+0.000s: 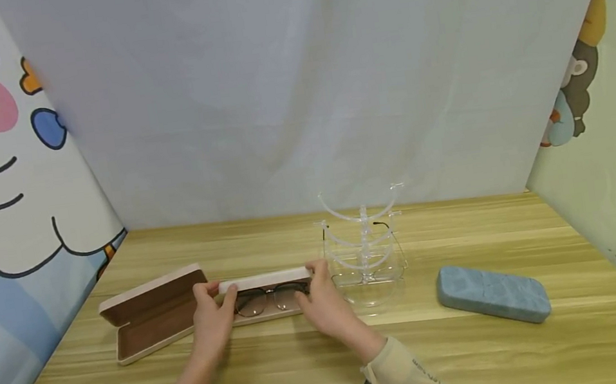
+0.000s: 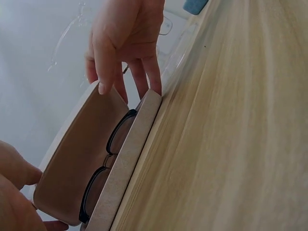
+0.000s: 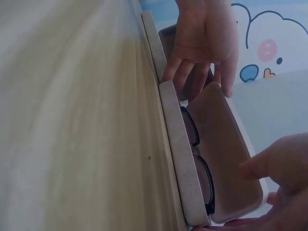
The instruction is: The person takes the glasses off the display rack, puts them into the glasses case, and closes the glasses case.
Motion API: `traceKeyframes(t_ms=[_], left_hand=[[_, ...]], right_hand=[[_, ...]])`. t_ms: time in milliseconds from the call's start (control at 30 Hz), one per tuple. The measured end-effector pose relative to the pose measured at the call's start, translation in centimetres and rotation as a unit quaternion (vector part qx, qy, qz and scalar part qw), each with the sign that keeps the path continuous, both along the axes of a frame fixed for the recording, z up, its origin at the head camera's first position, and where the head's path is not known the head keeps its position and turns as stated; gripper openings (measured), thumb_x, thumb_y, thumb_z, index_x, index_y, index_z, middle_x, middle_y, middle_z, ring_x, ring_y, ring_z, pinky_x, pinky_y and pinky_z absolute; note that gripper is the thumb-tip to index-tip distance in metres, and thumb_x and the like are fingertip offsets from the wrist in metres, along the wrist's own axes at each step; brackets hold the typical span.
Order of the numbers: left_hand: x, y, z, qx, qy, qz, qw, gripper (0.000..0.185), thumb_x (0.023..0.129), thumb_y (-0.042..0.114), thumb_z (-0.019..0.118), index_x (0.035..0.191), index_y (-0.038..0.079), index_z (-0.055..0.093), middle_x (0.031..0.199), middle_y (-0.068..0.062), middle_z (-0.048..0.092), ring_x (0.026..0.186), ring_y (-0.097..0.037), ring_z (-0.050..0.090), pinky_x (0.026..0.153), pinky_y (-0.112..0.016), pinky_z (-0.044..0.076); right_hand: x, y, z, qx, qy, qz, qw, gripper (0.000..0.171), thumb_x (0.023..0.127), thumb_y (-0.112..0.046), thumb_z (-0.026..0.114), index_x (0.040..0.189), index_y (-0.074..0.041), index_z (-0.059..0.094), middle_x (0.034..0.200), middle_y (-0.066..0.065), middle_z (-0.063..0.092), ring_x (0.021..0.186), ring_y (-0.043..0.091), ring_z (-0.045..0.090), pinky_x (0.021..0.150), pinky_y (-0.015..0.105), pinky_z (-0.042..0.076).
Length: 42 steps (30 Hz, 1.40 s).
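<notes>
With your left hand [image 1: 212,318] and right hand [image 1: 322,300] each pinching an end of the half-open glasses case [image 1: 266,296] at table centre, nine o'clock of the clear stand [image 1: 364,243], judge it light, rigid, its glasses [image 1: 269,297] fragile; keep hold at the ends.

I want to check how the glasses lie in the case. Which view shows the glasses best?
The left wrist view: both dark-rimmed lenses of the glasses lie in the case, seen from nearby. The right wrist view shows them edge-on behind the case's front wall. The head view shows them small, between the left hand and right hand.
</notes>
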State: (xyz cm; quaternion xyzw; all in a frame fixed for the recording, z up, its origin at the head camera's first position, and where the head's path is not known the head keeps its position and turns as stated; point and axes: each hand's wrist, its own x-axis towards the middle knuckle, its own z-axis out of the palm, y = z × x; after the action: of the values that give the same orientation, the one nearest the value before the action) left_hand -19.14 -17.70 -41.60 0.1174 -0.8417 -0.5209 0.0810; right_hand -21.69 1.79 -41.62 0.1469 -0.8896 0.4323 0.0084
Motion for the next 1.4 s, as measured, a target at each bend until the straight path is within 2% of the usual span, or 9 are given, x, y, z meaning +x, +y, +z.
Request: traceKeyframes(t_ms=[100,233,367,533,700,867,1000,1200,1400], left_hand=[[0.1,-0.1,0.1,-0.015,0.001,0.000,0.9999,0.047,0.095,0.033,0.043,0.124,0.001,0.026,0.132,-0.024,0.040,0.092,-0.033,0.054,0.075,-0.040,0.043],[0.2,-0.2,0.4,-0.031,-0.010,-0.009,0.9994,0.046,0.095,0.033,0.043,0.124,0.001,0.027,0.133,-0.025,0.039,0.091,-0.034,0.053,0.073,-0.040,0.043],[0.4,-0.4,0.7,-0.044,-0.025,-0.014,0.9986,0.047,0.095,0.033,0.043,0.124,0.001,0.027,0.134,-0.026,0.038,0.110,-0.043,0.048,0.084,-0.050,0.041],[0.5,-0.6,0.9,-0.053,-0.032,-0.022,0.9978,0.046,0.094,0.033,0.046,0.124,0.001,0.029,0.130,-0.026,0.043,0.108,-0.040,0.049,0.081,-0.048,0.042],[0.7,-0.9,1.1,-0.050,-0.038,-0.043,0.9971,0.046,0.095,0.032,0.045,0.123,0.001,0.029,0.128,-0.031,0.043,0.106,-0.040,0.051,0.079,-0.045,0.044],[0.8,-1.1,1.2,-0.049,-0.049,-0.055,0.9961,0.046,0.094,0.033,0.045,0.122,0.001,0.028,0.128,-0.034,0.041,0.112,-0.044,0.047,0.085,-0.050,0.042],[0.8,-1.3,1.3,-0.047,-0.050,-0.061,0.9958,0.045,0.093,0.032,0.047,0.121,0.001,0.030,0.125,-0.032,0.045,0.112,-0.040,0.047,0.087,-0.049,0.040],[0.7,-1.4,1.2,-0.054,-0.057,-0.062,0.9950,0.045,0.093,0.033,0.047,0.121,0.002,0.031,0.117,-0.028,0.050,0.091,-0.028,0.050,0.073,-0.036,0.042],[0.6,-1.7,1.4,-0.061,-0.065,-0.064,0.9940,0.047,0.091,0.034,0.051,0.121,0.003,0.033,0.114,-0.028,0.050,0.083,-0.028,0.050,0.065,-0.032,0.040]], right_hand=[[0.0,-0.1,-0.1,0.009,0.024,-0.013,1.000,0.039,0.093,-0.015,0.049,0.122,0.000,0.029,0.108,0.023,0.052,0.075,0.024,0.054,0.061,0.034,0.046],[-0.1,-0.1,-0.1,0.008,0.051,-0.030,0.998,0.026,0.095,-0.014,0.044,0.116,-0.001,0.034,0.079,0.014,0.054,0.055,0.015,0.044,0.047,0.026,0.039],[-0.1,-0.2,-0.1,0.011,0.080,-0.040,0.996,0.018,0.095,-0.011,0.043,0.110,-0.001,0.038,0.075,0.014,0.057,0.049,0.011,0.041,0.043,0.022,0.037],[0.0,-0.1,0.1,0.013,0.081,-0.038,0.996,0.017,0.094,-0.010,0.046,0.107,0.000,0.041,0.061,0.004,0.046,0.047,0.009,0.040,0.041,0.021,0.035],[0.1,0.0,0.2,0.004,0.063,-0.032,0.997,0.017,0.093,-0.009,0.046,0.106,-0.001,0.040,0.058,0.000,0.042,0.044,0.008,0.038,0.039,0.020,0.034],[0.2,0.1,0.2,0.002,0.056,-0.025,0.998,0.016,0.093,-0.009,0.046,0.106,-0.002,0.039,0.057,-0.001,0.042,0.043,0.007,0.037,0.038,0.019,0.032],[0.3,0.2,0.3,0.002,0.054,-0.026,0.998,0.016,0.092,-0.008,0.047,0.105,-0.002,0.040,0.057,0.000,0.042,0.044,0.008,0.037,0.038,0.019,0.032],[0.4,0.3,0.6,-0.002,0.047,-0.031,0.998,0.016,0.092,-0.008,0.049,0.105,-0.003,0.041,0.057,0.000,0.043,0.044,0.008,0.038,0.039,0.019,0.032],[0.5,0.3,0.8,0.004,0.053,-0.033,0.998,0.015,0.090,-0.008,0.050,0.102,-0.004,0.042,0.057,-0.001,0.041,0.045,0.008,0.037,0.039,0.019,0.031]])
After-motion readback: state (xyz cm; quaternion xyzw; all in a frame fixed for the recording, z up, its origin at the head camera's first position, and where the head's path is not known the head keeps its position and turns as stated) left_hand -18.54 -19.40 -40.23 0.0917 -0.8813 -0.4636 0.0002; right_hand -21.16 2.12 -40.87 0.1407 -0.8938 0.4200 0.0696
